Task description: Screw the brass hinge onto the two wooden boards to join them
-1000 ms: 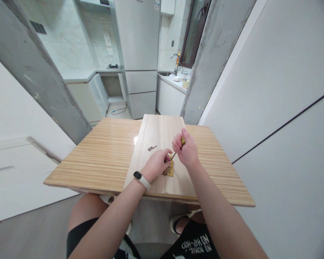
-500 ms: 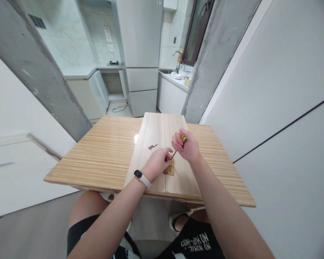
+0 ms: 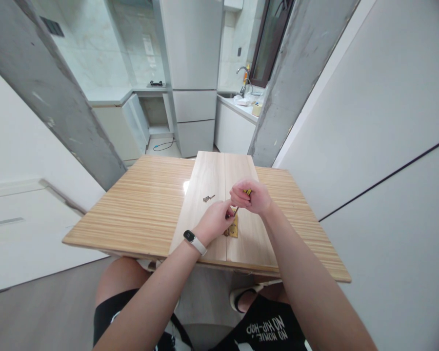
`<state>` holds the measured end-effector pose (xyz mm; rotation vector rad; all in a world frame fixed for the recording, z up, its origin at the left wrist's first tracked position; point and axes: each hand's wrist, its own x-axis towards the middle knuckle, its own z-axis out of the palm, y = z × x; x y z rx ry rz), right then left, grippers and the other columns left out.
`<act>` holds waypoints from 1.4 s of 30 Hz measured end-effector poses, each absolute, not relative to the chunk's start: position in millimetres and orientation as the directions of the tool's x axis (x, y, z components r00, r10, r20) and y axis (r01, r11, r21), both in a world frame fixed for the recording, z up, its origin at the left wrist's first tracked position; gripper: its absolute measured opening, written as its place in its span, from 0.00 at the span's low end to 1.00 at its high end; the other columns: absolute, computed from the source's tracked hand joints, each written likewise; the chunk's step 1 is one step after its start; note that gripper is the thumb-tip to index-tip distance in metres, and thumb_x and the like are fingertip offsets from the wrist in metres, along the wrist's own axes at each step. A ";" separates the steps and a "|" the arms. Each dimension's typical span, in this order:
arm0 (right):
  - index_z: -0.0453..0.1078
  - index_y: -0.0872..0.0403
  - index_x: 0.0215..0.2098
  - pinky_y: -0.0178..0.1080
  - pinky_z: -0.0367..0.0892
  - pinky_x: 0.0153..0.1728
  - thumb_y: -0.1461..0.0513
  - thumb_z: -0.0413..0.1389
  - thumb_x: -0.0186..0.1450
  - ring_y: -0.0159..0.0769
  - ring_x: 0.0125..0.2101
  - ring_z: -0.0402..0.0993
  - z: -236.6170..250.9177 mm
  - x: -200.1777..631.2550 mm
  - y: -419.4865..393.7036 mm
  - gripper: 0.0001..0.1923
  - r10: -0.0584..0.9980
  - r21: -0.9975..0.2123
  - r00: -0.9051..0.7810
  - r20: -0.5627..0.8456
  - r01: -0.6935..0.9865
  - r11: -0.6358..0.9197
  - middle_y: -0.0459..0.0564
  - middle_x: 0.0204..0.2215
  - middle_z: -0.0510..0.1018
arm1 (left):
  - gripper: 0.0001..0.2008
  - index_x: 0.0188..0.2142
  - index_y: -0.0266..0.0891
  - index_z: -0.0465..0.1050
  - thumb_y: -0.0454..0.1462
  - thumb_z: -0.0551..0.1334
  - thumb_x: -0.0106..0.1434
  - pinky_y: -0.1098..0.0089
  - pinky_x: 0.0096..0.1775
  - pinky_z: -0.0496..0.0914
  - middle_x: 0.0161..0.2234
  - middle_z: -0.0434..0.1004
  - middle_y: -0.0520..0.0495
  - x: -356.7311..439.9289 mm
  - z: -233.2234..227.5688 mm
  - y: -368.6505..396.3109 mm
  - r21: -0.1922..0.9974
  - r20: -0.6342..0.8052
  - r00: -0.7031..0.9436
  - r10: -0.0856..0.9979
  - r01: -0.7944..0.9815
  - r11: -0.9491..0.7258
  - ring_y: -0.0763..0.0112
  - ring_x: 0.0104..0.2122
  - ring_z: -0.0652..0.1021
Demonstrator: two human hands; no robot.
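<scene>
My right hand (image 3: pixel 251 196) is wrapped round the yellow-and-black handle of a screwdriver (image 3: pixel 247 192). The tool's shaft slants down and left toward a brass-coloured hinge (image 3: pixel 234 230). My left hand (image 3: pixel 218 217) rests by the hinge, thumb and fingertips pinched near the screwdriver's tip; whatever they hold is hidden. The hinge lies across the seam of two pale wooden boards (image 3: pixel 208 170), and my left fingers cover part of it. Several loose screws (image 3: pixel 208 198) lie on the left board, beyond my left hand.
The boards lie on a striped wooden table (image 3: pixel 142 204), its front edge just above my knees. Farther back stand a fridge (image 3: pixel 193 58) and a sink counter with a tap (image 3: pixel 243 78). A white panel (image 3: pixel 380 97) rises close on the right.
My right hand has turned at the wrist and dropped slightly on the screwdriver, coming closer to my left hand. My left hand stays by the hinge. The view has shifted slightly.
</scene>
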<state>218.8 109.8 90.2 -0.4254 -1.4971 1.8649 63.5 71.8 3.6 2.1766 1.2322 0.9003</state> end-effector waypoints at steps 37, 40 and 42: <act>0.63 0.51 0.24 0.37 0.55 0.24 0.38 0.45 0.74 0.31 0.21 0.56 67.9 180.3 81.6 0.33 0.955 -0.928 0.038 0.294 -0.229 0.295 0.44 0.19 0.64 | 0.12 0.49 0.40 0.78 0.34 0.66 0.66 0.65 0.47 0.75 0.44 0.83 0.44 41.7 37.7 57.1 0.809 0.339 0.304 0.890 0.389 -0.441 0.64 0.43 0.81; 0.68 0.50 0.31 0.37 0.60 0.29 0.38 0.45 0.75 0.34 0.25 0.61 68.7 187.2 74.4 0.29 0.945 -0.929 0.028 0.324 -0.177 0.324 0.44 0.24 0.67 | 0.12 0.49 0.40 0.78 0.34 0.66 0.66 0.65 0.47 0.75 0.47 0.83 0.44 44.8 40.0 53.6 0.820 0.352 0.280 0.893 0.368 -0.439 0.65 0.44 0.81; 0.71 0.49 0.39 0.38 0.63 0.33 0.41 0.46 0.76 0.35 0.29 0.66 74.2 195.6 69.5 0.25 0.930 -0.925 0.019 0.368 -0.094 0.368 0.45 0.28 0.70 | 0.12 0.50 0.40 0.77 0.34 0.66 0.66 0.64 0.47 0.76 0.47 0.82 0.44 46.4 41.7 51.9 0.821 0.360 0.272 0.892 0.361 -0.441 0.65 0.44 0.81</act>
